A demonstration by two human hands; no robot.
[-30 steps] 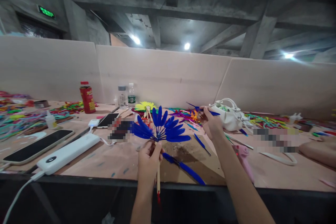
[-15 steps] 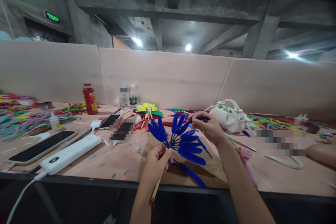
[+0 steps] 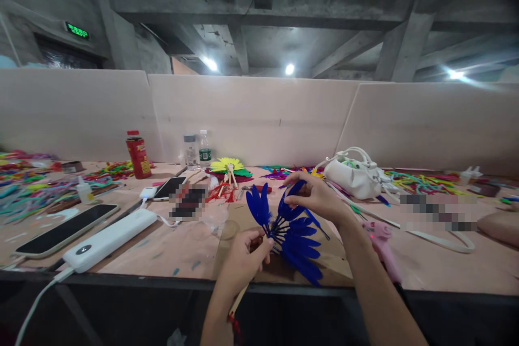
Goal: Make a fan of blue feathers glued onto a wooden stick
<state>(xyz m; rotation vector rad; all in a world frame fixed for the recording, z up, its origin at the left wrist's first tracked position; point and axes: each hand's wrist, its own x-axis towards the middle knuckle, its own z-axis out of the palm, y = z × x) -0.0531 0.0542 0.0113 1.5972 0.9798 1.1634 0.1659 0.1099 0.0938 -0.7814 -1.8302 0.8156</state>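
Observation:
A fan of blue feathers (image 3: 300, 240) on dark stems spreads out above a sheet of brown cardboard (image 3: 232, 221). My left hand (image 3: 248, 257) is closed around its base, thumb on top where the stems meet. Below that hand a pale wooden handle (image 3: 240, 298) sticks out, with a red cord (image 3: 234, 323) at its lower end. My right hand (image 3: 315, 197) has its thumb and fingers closed on an upper blue feather (image 3: 295, 190). To the right of the fan lies a pink glue gun (image 3: 380, 240).
On the left are a white power bank (image 3: 109, 238), a phone (image 3: 67, 230) and a red bottle (image 3: 138, 155). A yellow feather fan (image 3: 227, 165) lies at the back. A white handbag (image 3: 352, 175) stands behind my right arm. Another person's arm (image 3: 500, 230) rests at the far right.
The blue fan has turned and moved slightly right and down with my left hand. My right hand has shifted a little left, its fingers now on an upper feather.

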